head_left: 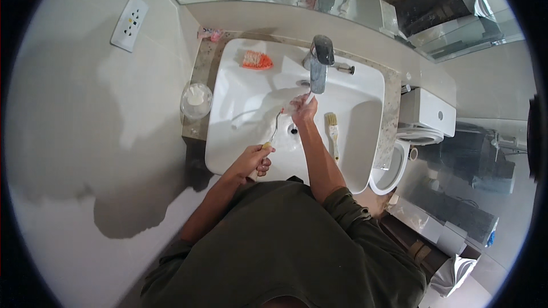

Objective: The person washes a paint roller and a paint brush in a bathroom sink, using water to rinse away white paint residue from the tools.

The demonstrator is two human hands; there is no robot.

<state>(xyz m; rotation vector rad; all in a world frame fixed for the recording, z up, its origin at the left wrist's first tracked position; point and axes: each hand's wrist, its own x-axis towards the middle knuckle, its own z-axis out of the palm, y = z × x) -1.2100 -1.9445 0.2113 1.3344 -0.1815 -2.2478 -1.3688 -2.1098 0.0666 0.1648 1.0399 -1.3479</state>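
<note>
My left hand (pixel 254 159), low over the front of the white sink (pixel 228 157), is closed round the pale yellowish handle of a tool with a thin bent metal rod (pixel 275 129). It resembles a small paint roller frame; a reddish bit shows at its far tip. Under the grey tap (pixel 318 77), my right hand (pixel 304 108) has its fingers curled together, close to that tip. Something whitish shows at these fingers, and whether it is an object or running water is unclear. A paintbrush (pixel 333 134) with yellowish bristles lies in the basin, right of my right forearm.
An orange scrub brush (pixel 257 60) with whitish bristles lies at the sink's back left. A clear round container (pixel 196 101) stands on the left counter, a pink wrapper (pixel 210 34) in the corner. The toilet (pixel 394 171) is at the right; a mirror runs along the back.
</note>
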